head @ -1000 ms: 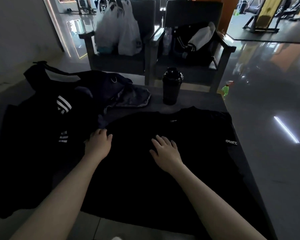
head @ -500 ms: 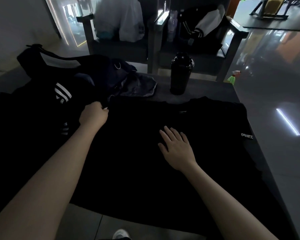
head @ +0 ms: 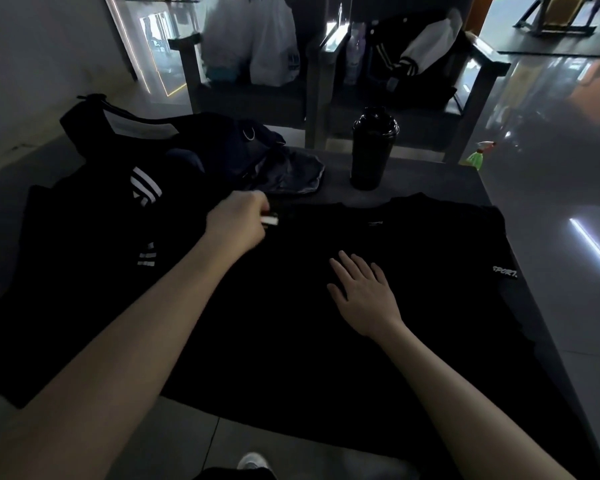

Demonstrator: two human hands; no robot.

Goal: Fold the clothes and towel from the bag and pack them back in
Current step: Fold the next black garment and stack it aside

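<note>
A black T-shirt lies spread flat on the dark table, its right sleeve marked with white lettering. My right hand rests flat on its middle with fingers straight. My left hand grips the shirt's left sleeve and lifts it, showing a small white tag. To the left lies a black garment with white stripes. Behind it sits the dark bag, slumped open, with grey cloth spilling from it.
A black shaker bottle stands at the table's far edge. Beyond are two dark chairs, one holding white plastic bags, the other a black and white jacket. A green spray bottle sits on the floor to the right.
My left hand has moved up and to the right along the shirt's left side, taken hold of the sleeve and raised it. My right hand stays flat on the shirt.
</note>
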